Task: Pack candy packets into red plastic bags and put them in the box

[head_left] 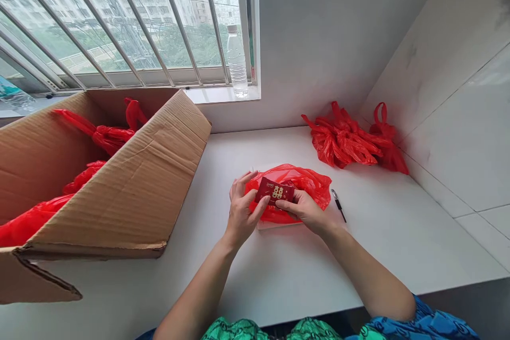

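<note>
Between my hands is a small dark red envelope (pixel 278 191) with a gold double-happiness character and small gold print. My left hand (pixel 244 204) pinches its left end, the thumb on the front face. My right hand (pixel 306 208) grips the right end, with its thumb along the lower edge. Beneath the envelope a red plastic bag (pixel 314 180) lies spread on the white table. A pale flat thing (pixel 281 226) shows under the bag's front edge; what it is I cannot make out. Just right of the bag lies a black pen (pixel 338 205).
A large open cardboard box (pixel 159 170) with red plastic bags (pixel 109 138) inside stands at the left. More crumpled red bags (pixel 346 141) lie by the wall at the back right. A clear water bottle (pixel 238 64) stands on the sill of the barred window.
</note>
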`<state>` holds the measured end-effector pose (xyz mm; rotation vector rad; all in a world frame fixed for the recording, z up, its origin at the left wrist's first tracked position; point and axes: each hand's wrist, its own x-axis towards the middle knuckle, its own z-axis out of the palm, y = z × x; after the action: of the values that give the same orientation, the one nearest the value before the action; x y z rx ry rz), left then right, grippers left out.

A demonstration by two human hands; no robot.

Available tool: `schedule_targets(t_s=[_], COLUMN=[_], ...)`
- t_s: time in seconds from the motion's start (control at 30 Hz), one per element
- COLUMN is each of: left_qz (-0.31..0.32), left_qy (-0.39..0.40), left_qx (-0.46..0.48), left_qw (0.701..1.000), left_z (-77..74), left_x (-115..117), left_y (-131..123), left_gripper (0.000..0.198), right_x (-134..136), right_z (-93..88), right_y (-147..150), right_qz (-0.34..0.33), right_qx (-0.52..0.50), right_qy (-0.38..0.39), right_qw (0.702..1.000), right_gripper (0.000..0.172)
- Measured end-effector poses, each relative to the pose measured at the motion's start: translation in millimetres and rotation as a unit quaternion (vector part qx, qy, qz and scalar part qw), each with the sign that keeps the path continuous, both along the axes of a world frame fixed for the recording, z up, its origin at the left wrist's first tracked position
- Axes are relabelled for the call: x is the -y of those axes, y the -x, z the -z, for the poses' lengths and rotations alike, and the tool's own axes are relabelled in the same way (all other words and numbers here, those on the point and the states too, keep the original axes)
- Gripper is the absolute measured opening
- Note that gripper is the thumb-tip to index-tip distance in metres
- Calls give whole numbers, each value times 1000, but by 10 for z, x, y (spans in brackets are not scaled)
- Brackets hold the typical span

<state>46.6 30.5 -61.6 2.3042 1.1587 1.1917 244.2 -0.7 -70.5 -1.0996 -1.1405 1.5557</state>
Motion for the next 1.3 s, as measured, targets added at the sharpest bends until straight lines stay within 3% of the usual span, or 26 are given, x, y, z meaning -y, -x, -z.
schedule_targets(t_s=[0.13, 0.27, 0.43, 0.53, 0.67, 0.8, 0.9, 1.07, 1.3], left_qz=[-9, -43, -62, -61, -62, -55, -51, -48, -49], left_qy=[17, 66, 82, 76, 59, 49, 45, 53, 80], left_qx=[5, 40, 52, 43, 0, -42, -55, -122, -167], left_qw=[1000, 996, 993, 994, 996, 996, 996, 990, 982], left_z=[-30, -43, -25, -8, 17, 26, 29, 89, 167], left_x=[17, 6, -15, -18, -24, -18, -8, -16, -32], left_y=[25, 50, 44, 34, 24, 14, 10, 24, 33], left_gripper=[29, 33, 28, 24, 18, 16, 17, 21, 32], right_x=[3, -28, -52, -49, -80, -128, -128, -85, -30], right_z=[-9, 4, -36, -69, 21, 164, 199, 160, 79], right_y=[-141, -349, -446, -441, -413, -406, -453, -496, -415], right_qz=[1, 77, 157, 115, 102, 107, 103, 64, 27], right_qx=[-71, -56, 60, 180, 361, 433, 520, 677, 689], right_qy=[0, -58, -160, -249, -269, -297, -267, -140, -121], right_qw=[997, 994, 973, 945, 887, 844, 805, 720, 714], right_gripper=[36, 31, 20, 20, 29, 43, 39, 20, 26])
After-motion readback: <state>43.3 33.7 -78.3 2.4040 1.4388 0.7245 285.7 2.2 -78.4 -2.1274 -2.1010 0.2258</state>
